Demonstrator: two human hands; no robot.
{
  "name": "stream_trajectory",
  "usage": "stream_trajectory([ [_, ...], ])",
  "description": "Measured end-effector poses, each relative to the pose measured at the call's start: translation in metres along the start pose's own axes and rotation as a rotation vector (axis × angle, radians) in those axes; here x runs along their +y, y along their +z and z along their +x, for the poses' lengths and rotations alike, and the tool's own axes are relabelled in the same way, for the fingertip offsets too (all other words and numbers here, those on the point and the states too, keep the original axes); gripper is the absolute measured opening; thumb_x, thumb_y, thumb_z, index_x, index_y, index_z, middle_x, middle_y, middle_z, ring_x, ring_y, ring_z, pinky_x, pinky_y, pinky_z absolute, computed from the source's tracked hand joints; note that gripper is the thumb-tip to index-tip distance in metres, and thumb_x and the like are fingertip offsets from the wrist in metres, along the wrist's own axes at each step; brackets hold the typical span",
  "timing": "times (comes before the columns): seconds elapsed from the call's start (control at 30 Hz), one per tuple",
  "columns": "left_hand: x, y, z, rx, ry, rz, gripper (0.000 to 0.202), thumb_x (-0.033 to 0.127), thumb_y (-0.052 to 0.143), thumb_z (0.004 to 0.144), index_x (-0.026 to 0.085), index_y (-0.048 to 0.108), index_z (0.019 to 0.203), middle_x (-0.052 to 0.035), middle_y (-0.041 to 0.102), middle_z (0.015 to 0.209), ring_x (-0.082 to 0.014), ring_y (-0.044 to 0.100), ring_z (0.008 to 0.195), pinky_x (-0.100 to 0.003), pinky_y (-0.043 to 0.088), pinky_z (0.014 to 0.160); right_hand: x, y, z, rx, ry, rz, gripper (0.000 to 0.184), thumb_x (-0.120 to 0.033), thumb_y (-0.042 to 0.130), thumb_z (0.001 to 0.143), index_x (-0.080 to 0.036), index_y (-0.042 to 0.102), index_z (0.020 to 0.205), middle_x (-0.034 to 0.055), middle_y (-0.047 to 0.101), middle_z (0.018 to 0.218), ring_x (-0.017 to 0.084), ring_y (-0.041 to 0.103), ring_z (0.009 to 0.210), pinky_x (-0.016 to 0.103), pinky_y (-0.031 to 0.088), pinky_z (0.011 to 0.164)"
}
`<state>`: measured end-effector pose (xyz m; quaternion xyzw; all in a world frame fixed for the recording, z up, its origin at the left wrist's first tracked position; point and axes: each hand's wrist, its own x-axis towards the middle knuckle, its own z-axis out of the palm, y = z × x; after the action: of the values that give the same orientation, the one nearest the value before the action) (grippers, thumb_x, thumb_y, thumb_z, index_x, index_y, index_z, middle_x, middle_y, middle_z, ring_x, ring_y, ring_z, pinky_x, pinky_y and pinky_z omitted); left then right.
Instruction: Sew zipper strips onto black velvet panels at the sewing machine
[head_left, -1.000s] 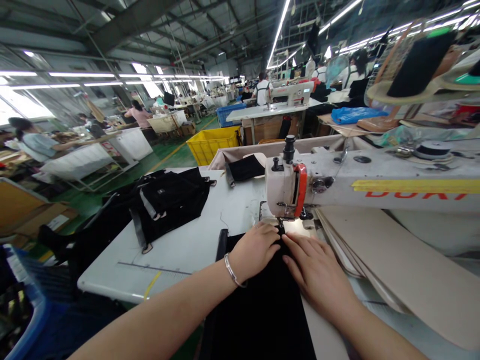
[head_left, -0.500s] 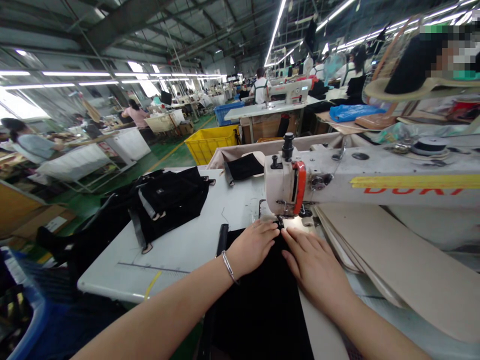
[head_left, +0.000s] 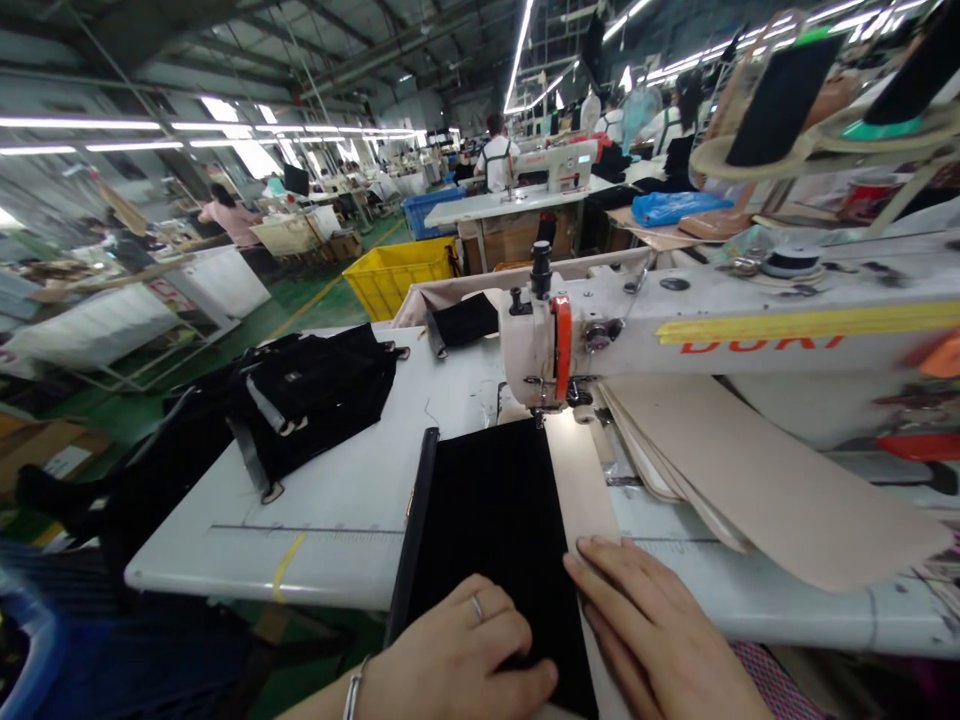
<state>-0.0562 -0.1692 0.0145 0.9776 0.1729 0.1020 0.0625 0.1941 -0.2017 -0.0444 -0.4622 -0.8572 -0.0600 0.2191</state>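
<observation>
The black fabric panel (head_left: 487, 510) lies flat on the white table (head_left: 337, 500) in front of you. Its far end reaches the needle of the sewing machine (head_left: 536, 345) and its near end runs off the table edge toward you. Your left hand (head_left: 457, 660) sits on that near end with the fingers curled down onto the cloth (whether they pinch it or only press, I cannot tell). Your right hand (head_left: 652, 640) is spread flat, palm down, fingers straight and close together. It holds nothing and rests just beside the panel's right edge, on the beige strip (head_left: 574, 480) that runs alongside it. Right of the strip, a stack of beige sheets (head_left: 750, 480) lies under the machine arm. A heap of black bags (head_left: 315, 390) sits well to the left on the same table.
</observation>
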Motion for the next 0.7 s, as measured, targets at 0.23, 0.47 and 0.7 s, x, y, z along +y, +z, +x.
stream_trajectory([
  [0.23, -0.003, -0.002, 0.0, 0.033, -0.069, -0.02, 0.019, 0.024, 0.059, 0.092, 0.024, 0.061, 0.11, -0.002, 0.064, 0.092, -0.0153, 0.058, 0.085, -0.03, 0.048, 0.084, 0.0, -0.002, 0.005, 0.01, -0.032, -0.056, 0.053, -0.015, 0.048, 0.083, -0.02, 0.05, 0.136, 0.0081, 0.053, 0.137, 0.024, 0.053, 0.121, 0.043, 0.054, 0.094],
  [0.47, -0.015, -0.012, 0.015, -0.161, -0.07, -0.074, 0.058, 0.053, 0.049, 0.093, 0.021, 0.042, 0.14, -0.0123, 0.04, 0.148, -0.0295, 0.035, 0.138, -0.054, 0.029, 0.114, 0.004, -0.003, 0.011, 0.074, -0.109, -0.128, 0.048, -0.018, 0.047, 0.08, -0.017, 0.058, 0.127, 0.0092, 0.061, 0.127, 0.024, 0.06, 0.111, 0.038, 0.056, 0.085],
  [0.7, -0.013, -0.005, 0.012, -0.039, -0.102, -0.105, 0.034, 0.033, 0.056, 0.093, 0.023, 0.056, 0.125, -0.0031, 0.057, 0.135, -0.0204, 0.043, 0.134, -0.044, 0.023, 0.119, 0.006, 0.001, 0.017, 0.049, -0.111, -0.156, 0.05, -0.023, 0.05, 0.081, -0.018, 0.056, 0.131, 0.0081, 0.06, 0.128, 0.023, 0.059, 0.112, 0.037, 0.055, 0.085],
])
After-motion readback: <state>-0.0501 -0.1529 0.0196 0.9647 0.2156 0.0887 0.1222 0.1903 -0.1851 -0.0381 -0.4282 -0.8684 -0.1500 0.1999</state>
